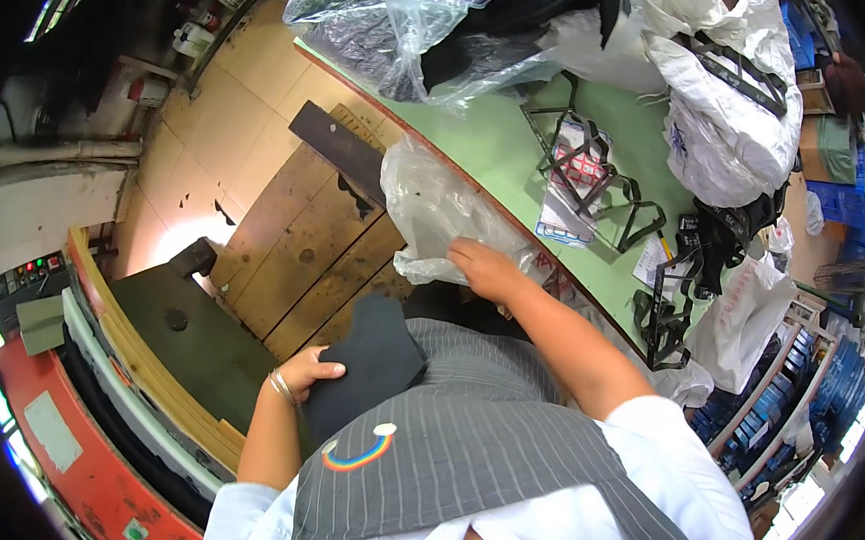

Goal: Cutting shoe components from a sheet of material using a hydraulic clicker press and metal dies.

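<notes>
My left hand (307, 372), with bangles at the wrist, grips the edge of a flat dark grey sheet piece (372, 351), thumb on top. The piece lies close to my striped apron (482, 424), partly over it. My right hand (488, 271) is closed on the near edge of a clear plastic bag (428, 194) that hangs beside the green table (462, 137). What lies inside this bag cannot be made out. The fingertips of my right hand are partly hidden in the plastic folds.
Black straps (624, 188) and a printed white packet (574, 180) lie on the table. Behind them are a large clear bag of black material (369, 25) and a white sack (727, 140). Wooden boards (303, 251) stand ahead. A red machine (90, 437) is at left, blue rolls (840, 389) at right.
</notes>
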Tool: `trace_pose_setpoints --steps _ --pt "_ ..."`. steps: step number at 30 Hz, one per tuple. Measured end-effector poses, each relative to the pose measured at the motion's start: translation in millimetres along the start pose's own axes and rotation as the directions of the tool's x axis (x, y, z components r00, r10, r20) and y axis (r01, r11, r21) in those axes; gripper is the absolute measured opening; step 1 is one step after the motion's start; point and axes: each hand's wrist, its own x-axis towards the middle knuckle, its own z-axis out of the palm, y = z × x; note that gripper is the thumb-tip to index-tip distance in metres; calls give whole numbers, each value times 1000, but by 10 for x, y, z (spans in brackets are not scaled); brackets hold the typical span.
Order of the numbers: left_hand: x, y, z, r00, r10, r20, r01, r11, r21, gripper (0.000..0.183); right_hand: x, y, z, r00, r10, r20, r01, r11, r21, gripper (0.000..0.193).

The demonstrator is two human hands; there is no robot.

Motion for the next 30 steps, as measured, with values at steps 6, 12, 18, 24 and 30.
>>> trace_pose_setpoints --steps 6,12,18,24,30 --pt "58 -201 -320 995 56 -87 -66 991 -118 52 202 623 472 500 852 156 -785 522 -333 26" --pt "194 -622 -457 992 59 -116 -95 939 -332 48 225 518 661 357 932 -70 -903 325 -281 28" --pt "339 -692 -520 989 52 -138 -111 878 -465 46 462 69 917 635 711 303 -713 690 -123 42" --pt "1432 167 -375 876 414 -246 -479 805 -350 51 238 119 694 716 362 597 -494 867 67 47" --pt "2296 532 223 935 317 -161 -346 912 -218 50 -323 82 361 775 531 343 -621 741 255 34"
